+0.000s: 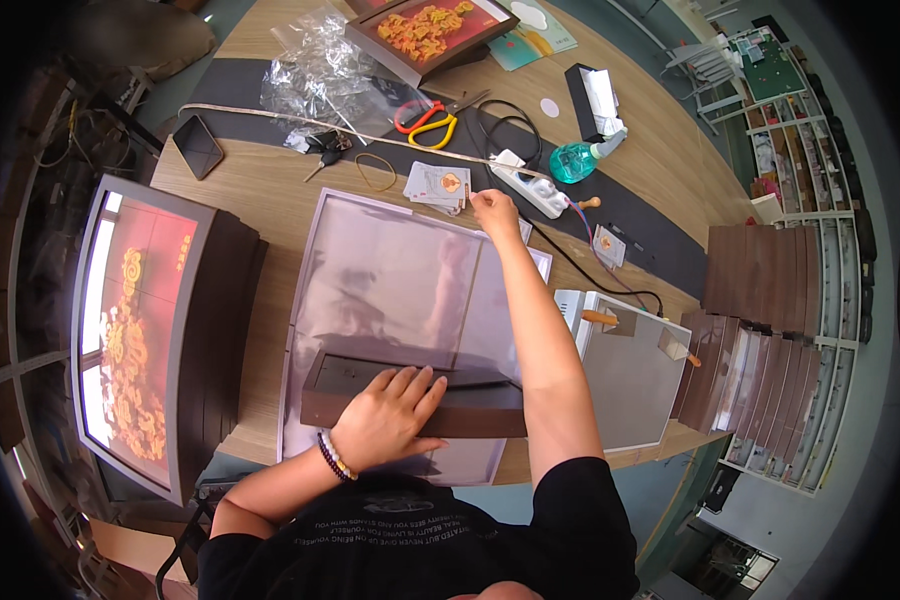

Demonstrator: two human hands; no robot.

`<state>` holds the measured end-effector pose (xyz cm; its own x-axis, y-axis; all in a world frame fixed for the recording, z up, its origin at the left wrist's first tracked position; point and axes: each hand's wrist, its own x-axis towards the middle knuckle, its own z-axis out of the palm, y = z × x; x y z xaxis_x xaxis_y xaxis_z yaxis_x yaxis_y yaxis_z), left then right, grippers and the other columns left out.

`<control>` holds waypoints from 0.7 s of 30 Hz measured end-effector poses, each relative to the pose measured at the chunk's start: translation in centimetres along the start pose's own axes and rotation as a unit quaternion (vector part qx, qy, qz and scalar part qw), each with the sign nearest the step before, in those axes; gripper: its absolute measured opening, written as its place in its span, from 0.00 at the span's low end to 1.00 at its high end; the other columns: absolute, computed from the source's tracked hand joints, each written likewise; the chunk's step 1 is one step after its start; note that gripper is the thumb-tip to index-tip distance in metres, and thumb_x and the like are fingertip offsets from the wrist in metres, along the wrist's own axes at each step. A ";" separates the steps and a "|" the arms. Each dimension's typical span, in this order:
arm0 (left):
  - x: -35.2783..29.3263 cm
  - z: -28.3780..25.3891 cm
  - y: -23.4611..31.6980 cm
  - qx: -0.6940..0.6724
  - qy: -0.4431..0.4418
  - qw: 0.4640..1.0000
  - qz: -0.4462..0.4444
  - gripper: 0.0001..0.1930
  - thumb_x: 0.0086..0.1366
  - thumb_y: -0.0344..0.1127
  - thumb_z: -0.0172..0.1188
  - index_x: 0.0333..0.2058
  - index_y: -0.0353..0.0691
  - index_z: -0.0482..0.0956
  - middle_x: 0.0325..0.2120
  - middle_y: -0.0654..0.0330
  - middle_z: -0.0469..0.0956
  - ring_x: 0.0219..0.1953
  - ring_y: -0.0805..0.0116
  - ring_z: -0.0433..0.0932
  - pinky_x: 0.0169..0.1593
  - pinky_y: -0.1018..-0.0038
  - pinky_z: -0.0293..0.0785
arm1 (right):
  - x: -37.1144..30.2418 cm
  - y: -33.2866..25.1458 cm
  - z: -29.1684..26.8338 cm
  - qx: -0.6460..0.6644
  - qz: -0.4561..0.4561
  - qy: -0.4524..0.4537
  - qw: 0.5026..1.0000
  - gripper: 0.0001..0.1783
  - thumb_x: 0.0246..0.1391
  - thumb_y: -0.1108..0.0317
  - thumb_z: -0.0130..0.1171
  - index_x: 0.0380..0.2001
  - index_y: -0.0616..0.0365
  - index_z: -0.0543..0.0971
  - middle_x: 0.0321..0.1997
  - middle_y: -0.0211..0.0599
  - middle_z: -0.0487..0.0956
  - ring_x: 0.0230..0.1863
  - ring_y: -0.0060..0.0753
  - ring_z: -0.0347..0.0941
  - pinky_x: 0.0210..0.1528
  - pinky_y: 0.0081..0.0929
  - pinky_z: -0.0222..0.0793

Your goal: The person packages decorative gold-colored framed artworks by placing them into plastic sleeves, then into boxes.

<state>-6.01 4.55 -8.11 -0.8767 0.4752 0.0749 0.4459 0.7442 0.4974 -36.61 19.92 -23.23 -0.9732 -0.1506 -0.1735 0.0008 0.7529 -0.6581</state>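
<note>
A dark brown, shallow box [460, 412] lies across a clear plastic-covered sheet [370, 260] in front of me. My left hand [385, 415] rests on the box, its fingers stretched over the dark top and its thumb by the near side. Farther off, my right hand [495, 213] is closed in a pinch at the right edge of a small stack of printed cards [435, 184]. The fingertips have hold of a card's edge; how many cards they grip is hidden.
On the left stand several framed red-and-gold pictures [135, 330]. Scissors [430, 123], crumpled clear plastic [320, 85], a phone [198, 147], a power strip [530, 185] and a green spray bottle [573, 162] lie beyond. A white-edged machine [630, 385] stands right, near stacked brown frames [760, 280].
</note>
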 end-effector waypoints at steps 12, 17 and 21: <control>-0.2 -0.8 -0.3 -0.026 -0.046 0.998 -0.019 0.34 0.52 0.58 0.56 0.48 0.34 0.69 0.47 0.51 0.71 0.47 0.59 0.71 0.50 0.69 0.68 | 1.3 -0.8 -0.3 0.270 0.162 -0.106 0.943 0.11 0.46 0.64 0.65 0.26 0.59 0.75 0.25 0.29 0.77 0.26 0.22 0.71 0.30 0.23 0.67; -0.5 -0.4 0.2 0.000 -0.057 0.998 -0.002 0.33 0.45 0.53 0.63 0.45 0.35 0.69 0.47 0.52 0.71 0.48 0.60 0.70 0.50 0.70 0.67 | -3.4 -2.8 -6.0 0.472 0.080 -0.231 0.847 0.11 0.54 0.72 0.54 0.41 0.58 0.71 0.40 0.34 0.77 0.41 0.26 0.73 0.48 0.27 0.68; -1.7 -0.2 1.1 0.009 -0.049 0.999 -0.006 0.34 0.42 0.52 0.65 0.44 0.36 0.69 0.47 0.53 0.71 0.48 0.61 0.70 0.50 0.70 0.67 | -7.4 -5.8 -11.8 0.225 -0.096 -0.317 0.916 0.18 0.44 0.82 0.43 0.41 0.59 0.72 0.37 0.32 0.75 0.36 0.23 0.72 0.42 0.24 0.68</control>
<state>-4.05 4.43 -7.55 -0.8604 0.5094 -0.0158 0.4397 0.7575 0.4826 -32.17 24.23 -9.46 -0.6360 -0.7023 -0.3197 0.0764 0.3550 -0.9318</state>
